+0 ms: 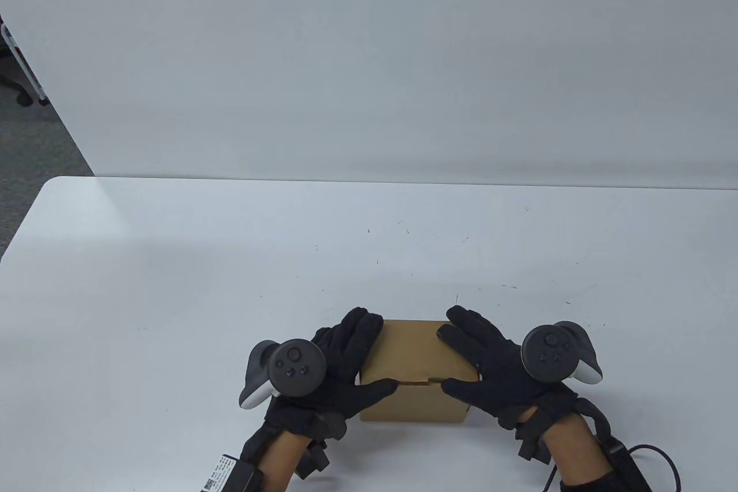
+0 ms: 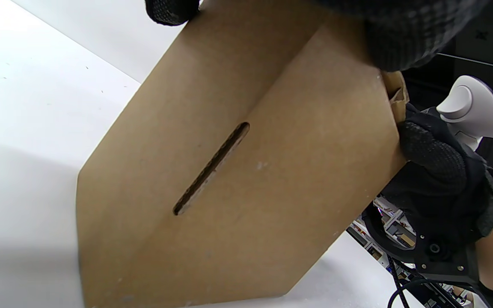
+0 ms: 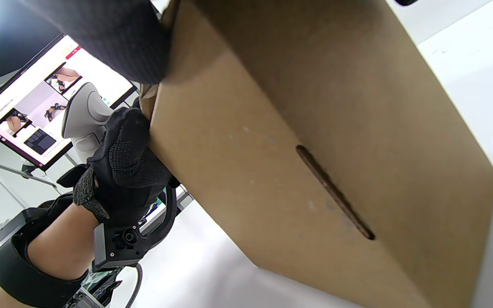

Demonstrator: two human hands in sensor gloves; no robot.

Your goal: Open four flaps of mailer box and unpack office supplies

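A small brown cardboard mailer box (image 1: 412, 356) stands closed near the table's front edge. My left hand (image 1: 360, 353) grips its left end, fingers lying over the top and thumb on the front top seam. My right hand (image 1: 478, 353) mirrors this on the right end. In the left wrist view a side of the box (image 2: 272, 192) with a long slot (image 2: 212, 169) fills the frame, and the right hand (image 2: 435, 171) pinches its far corner. The right wrist view shows the other slotted side (image 3: 315, 128) with the left hand (image 3: 122, 171) at its corner. The contents are hidden.
The white table (image 1: 230, 261) stretches away beyond the box to a pale partition (image 1: 369, 53). Its left edge borders grey floor (image 1: 34, 146). A dark cable (image 1: 657, 457) trails from my right wrist. A monitor (image 3: 28, 115) shows behind me in the right wrist view.
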